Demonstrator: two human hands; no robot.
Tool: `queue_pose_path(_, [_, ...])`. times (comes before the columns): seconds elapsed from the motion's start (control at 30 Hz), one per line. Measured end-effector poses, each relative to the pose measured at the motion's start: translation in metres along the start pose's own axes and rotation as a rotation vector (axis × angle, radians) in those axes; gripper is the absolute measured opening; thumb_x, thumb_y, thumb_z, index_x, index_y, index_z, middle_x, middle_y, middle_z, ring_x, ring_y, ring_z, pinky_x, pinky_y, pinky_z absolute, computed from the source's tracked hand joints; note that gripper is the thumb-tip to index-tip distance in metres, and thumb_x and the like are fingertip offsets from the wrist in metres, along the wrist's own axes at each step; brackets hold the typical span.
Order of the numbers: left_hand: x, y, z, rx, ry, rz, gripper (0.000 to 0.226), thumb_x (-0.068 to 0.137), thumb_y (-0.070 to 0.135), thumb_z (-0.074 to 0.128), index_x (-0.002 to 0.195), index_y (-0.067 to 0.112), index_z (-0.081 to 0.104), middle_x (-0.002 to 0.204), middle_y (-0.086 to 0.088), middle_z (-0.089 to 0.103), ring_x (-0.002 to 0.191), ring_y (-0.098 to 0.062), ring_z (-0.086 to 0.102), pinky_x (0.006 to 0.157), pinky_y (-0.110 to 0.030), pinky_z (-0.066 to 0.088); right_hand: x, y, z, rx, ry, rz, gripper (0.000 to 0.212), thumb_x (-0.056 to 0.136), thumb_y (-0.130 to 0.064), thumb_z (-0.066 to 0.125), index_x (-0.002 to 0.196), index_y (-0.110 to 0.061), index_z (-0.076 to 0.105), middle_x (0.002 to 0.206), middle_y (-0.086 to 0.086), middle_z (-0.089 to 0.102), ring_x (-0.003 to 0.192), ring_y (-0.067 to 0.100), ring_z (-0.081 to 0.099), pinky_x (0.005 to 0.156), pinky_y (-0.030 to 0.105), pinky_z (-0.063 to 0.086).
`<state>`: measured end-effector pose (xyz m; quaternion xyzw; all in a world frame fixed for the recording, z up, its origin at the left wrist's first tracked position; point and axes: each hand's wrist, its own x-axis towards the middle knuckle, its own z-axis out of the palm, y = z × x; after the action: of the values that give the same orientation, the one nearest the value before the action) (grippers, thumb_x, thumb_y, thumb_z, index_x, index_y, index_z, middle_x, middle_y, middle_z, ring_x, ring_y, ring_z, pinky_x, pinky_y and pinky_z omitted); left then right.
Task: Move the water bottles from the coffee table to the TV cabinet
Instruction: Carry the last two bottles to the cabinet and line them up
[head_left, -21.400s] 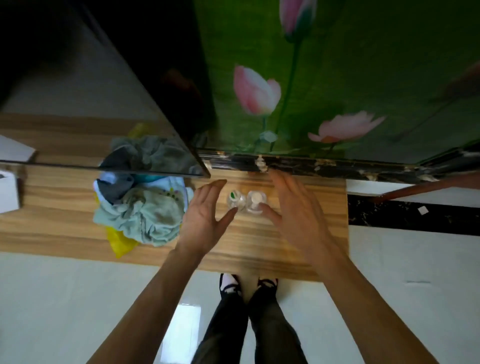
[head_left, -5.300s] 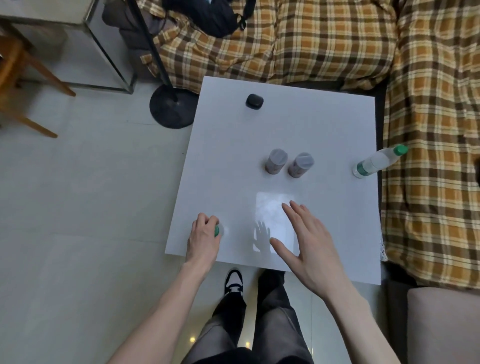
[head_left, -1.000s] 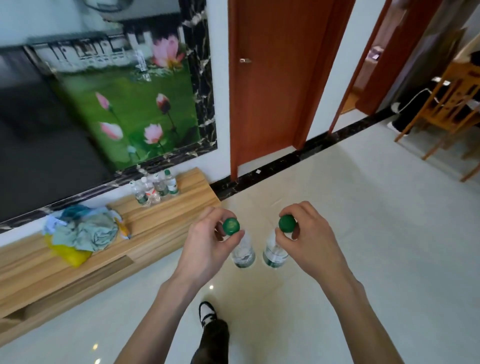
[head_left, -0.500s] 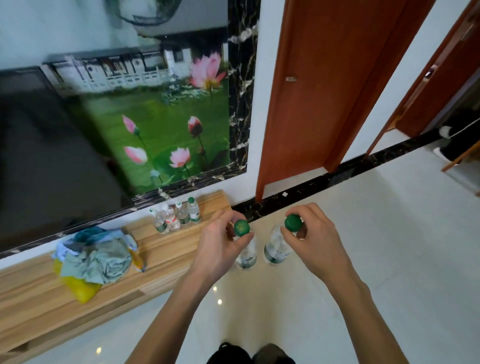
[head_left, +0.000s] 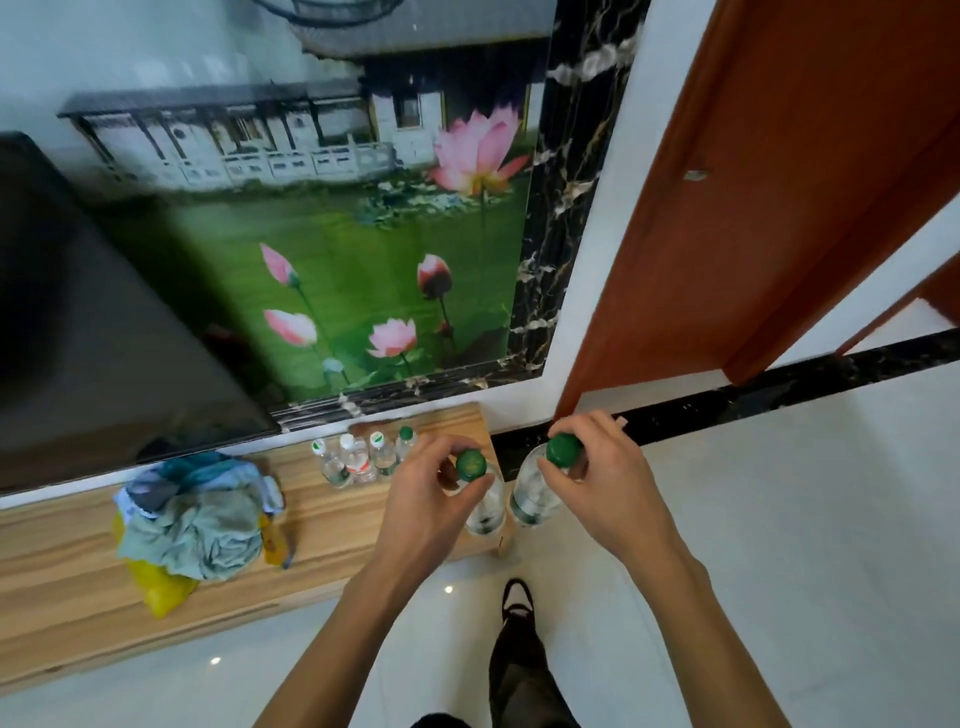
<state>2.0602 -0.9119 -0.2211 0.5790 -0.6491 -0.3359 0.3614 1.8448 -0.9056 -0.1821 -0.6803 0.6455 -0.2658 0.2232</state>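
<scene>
My left hand (head_left: 423, 501) grips a clear water bottle with a green cap (head_left: 485, 506) by its neck, hanging over the right end of the wooden TV cabinet (head_left: 62, 577). My right hand (head_left: 602, 488) holds a second green-capped bottle (head_left: 532, 493) the same way, just past the cabinet's right edge above the floor. Several small water bottles (head_left: 363, 460) stand in a row at the back of the cabinet, close to the wall and just left of my left hand.
A heap of crumpled cloth on a yellow bag (head_left: 195, 519) lies on the cabinet to the left. A dark TV screen (head_left: 104, 338) and a lotus mural (head_left: 363, 260) rise behind. A brown door (head_left: 769, 208) stands at right, over pale tiled floor (head_left: 779, 519).
I have stepped closer to the cabinet. Both held bottles now sit near its right end, and the row of standing bottles is nearer to my left hand.
</scene>
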Motion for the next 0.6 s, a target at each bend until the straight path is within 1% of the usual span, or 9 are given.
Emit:
queue_pose_path(0.07, [0.024,-0.005,0.011,-0.001,0.018,-0.049,0.029,0.082,0.025,0.085,0.105,0.033,0.07,0.102,0.019,0.063,0.085,-0.007,0.063,0.076,-0.034,0.058,0.031,0.015,0.004,0.018,-0.031,-0.004,0.022,0.085,-0.027,0.076,0.102,-0.025,0.062,0.1,-0.015,0.051,0.081,0.001,0.054,0.068,0.013,0.042])
queue_pose_path(0.17, [0.059,-0.014,0.026,0.052,0.03,-0.09,0.029,0.082,0.023,0.086,0.104,0.033,0.07,0.1,0.019,0.062,0.084,-0.008,0.063,0.075,-0.031,0.057,0.077,0.037,0.014,0.033,-0.078,-0.003,0.023,0.084,-0.024,0.076,0.103,-0.023,0.063,0.103,-0.011,0.052,0.086,0.007,0.055,0.073,0.028,0.049])
queue_pose_path(0.23, [0.083,-0.026,0.036,0.091,0.034,-0.111,0.029,0.082,0.023,0.085,0.105,0.032,0.07,0.099,0.02,0.061,0.084,-0.008,0.063,0.074,-0.029,0.056,0.103,0.051,0.027,0.057,-0.109,-0.004,0.024,0.085,-0.025,0.076,0.103,-0.024,0.061,0.104,-0.011,0.051,0.086,0.008,0.055,0.073,0.03,0.051])
queue_pose_path(0.33, [0.116,-0.044,0.051,0.144,0.025,-0.104,0.029,0.082,0.021,0.084,0.106,0.028,0.07,0.099,0.018,0.059,0.084,-0.005,0.061,0.075,-0.021,0.053,0.134,0.07,0.052,0.086,-0.144,-0.02,0.023,0.086,-0.026,0.075,0.102,-0.027,0.058,0.104,-0.014,0.047,0.083,0.007,0.055,0.07,0.029,0.05])
queue_pose_path(0.4, [0.137,-0.053,0.061,0.185,0.018,-0.102,0.028,0.083,0.018,0.083,0.107,0.024,0.07,0.1,0.014,0.059,0.084,-0.004,0.059,0.076,-0.017,0.049,0.151,0.081,0.067,0.096,-0.182,-0.005,0.023,0.087,-0.026,0.075,0.103,-0.027,0.058,0.106,-0.015,0.047,0.084,0.007,0.056,0.07,0.029,0.051])
queue_pose_path(0.43, [0.146,-0.058,0.066,0.19,0.017,-0.103,0.028,0.083,0.017,0.083,0.107,0.023,0.07,0.101,0.012,0.06,0.085,-0.005,0.058,0.077,-0.018,0.049,0.16,0.087,0.074,0.101,-0.196,0.005,0.024,0.087,-0.025,0.076,0.104,-0.027,0.058,0.107,-0.015,0.046,0.084,0.006,0.057,0.07,0.027,0.052])
queue_pose_path(0.53, [0.171,-0.081,0.079,0.195,0.009,-0.109,0.027,0.084,0.016,0.081,0.108,0.021,0.07,0.106,0.007,0.061,0.091,-0.011,0.059,0.081,-0.029,0.054,0.186,0.103,0.099,0.112,-0.199,0.017,0.028,0.086,-0.023,0.079,0.104,-0.029,0.058,0.106,-0.02,0.044,0.085,-0.003,0.055,0.068,0.01,0.046])
queue_pose_path(0.57, [0.179,-0.092,0.082,0.2,0.009,-0.113,0.026,0.084,0.015,0.081,0.108,0.02,0.071,0.107,0.006,0.062,0.093,-0.013,0.06,0.082,-0.033,0.055,0.194,0.109,0.109,0.124,-0.204,0.011,0.029,0.085,-0.022,0.079,0.103,-0.029,0.058,0.105,-0.02,0.044,0.086,-0.006,0.055,0.068,0.007,0.044])
queue_pose_path(0.6, [0.185,-0.104,0.086,0.206,0.009,-0.121,0.026,0.084,0.013,0.081,0.108,0.018,0.072,0.108,0.005,0.064,0.094,-0.014,0.061,0.083,-0.035,0.055,0.202,0.116,0.119,0.133,-0.211,0.002,0.028,0.085,-0.02,0.08,0.103,-0.027,0.059,0.105,-0.019,0.046,0.087,-0.007,0.056,0.069,0.006,0.045])
